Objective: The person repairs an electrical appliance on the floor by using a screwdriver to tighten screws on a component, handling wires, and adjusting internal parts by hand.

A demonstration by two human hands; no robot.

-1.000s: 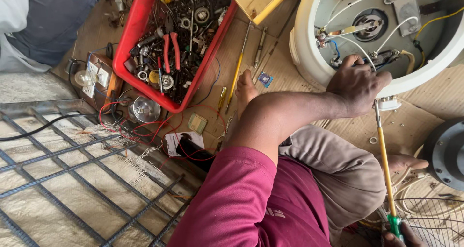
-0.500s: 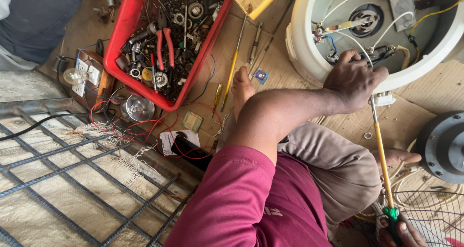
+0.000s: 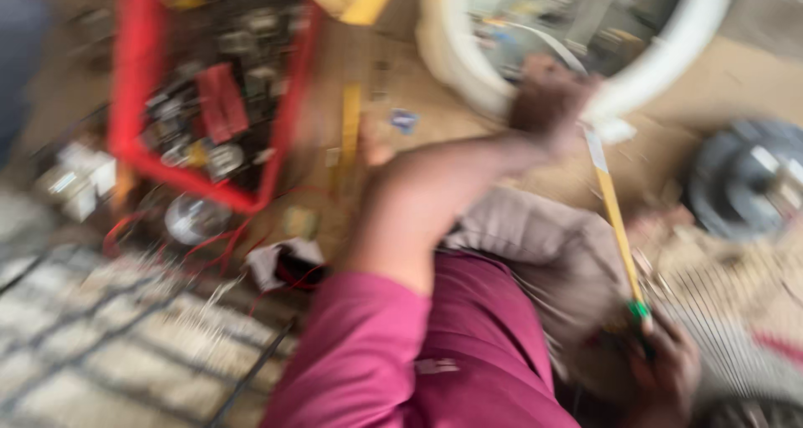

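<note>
The picture is smeared by motion. My left hand (image 3: 548, 102) rests on the near rim of a round white housing (image 3: 456, 56) with wires and parts inside; whether it grips anything there is unclear. My maroon-sleeved left arm reaches across my lap to it. My right hand (image 3: 665, 369), at the bottom right, is closed around the green handle of a long yellow-shafted screwdriver (image 3: 617, 219). The shaft runs up to the housing's rim just beside my left hand.
A red tray (image 3: 138, 102) of small parts and red-handled pliers lies at the upper left. A wire grille (image 3: 125, 344) lies at the lower left, a grey round motor part (image 3: 749, 185) at the right, and a yellow tool (image 3: 349, 123) on the cardboard floor.
The view has swung and blurred, and the scene sits slightly lower and to the left. Both hands keep their places: left on the housing rim, right on the screwdriver handle.
</note>
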